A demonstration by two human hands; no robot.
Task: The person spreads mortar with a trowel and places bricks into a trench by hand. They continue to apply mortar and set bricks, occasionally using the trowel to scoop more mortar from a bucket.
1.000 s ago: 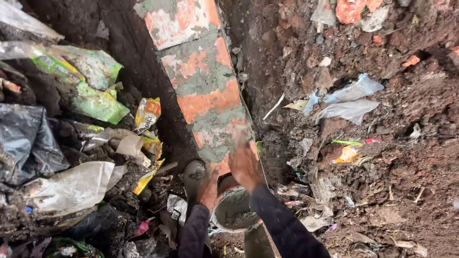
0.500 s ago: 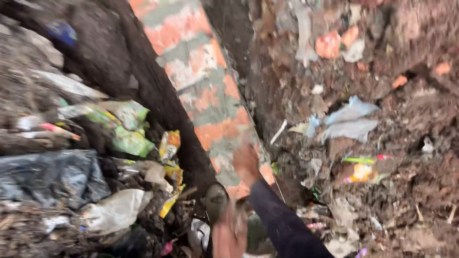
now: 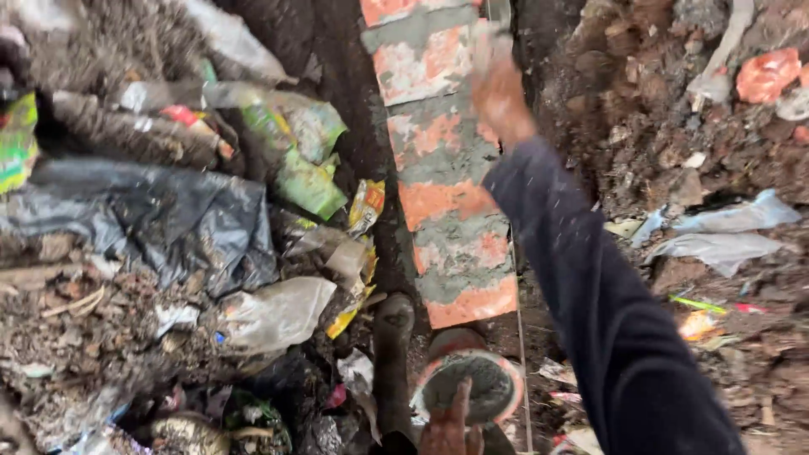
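- Brick wall (image 3: 442, 194), one course of red bricks with grey mortar, runs from 12 o'clock down to centre frame.
- Right hand (image 3: 499, 88) is over the wall's top at 1 o'clock, blurred; whether the fingers are clenched or released cannot be told, nor whether they touch it.
- One mortar pan (image 3: 468, 383) sits at 6 o'clock, just below the wall's near end.
- Left hand (image 3: 449, 425) is at the pan's near rim, one finger extended over the mortar; its grip is not visible.
- Plastic litter (image 3: 274, 313) lies at 9 o'clock.
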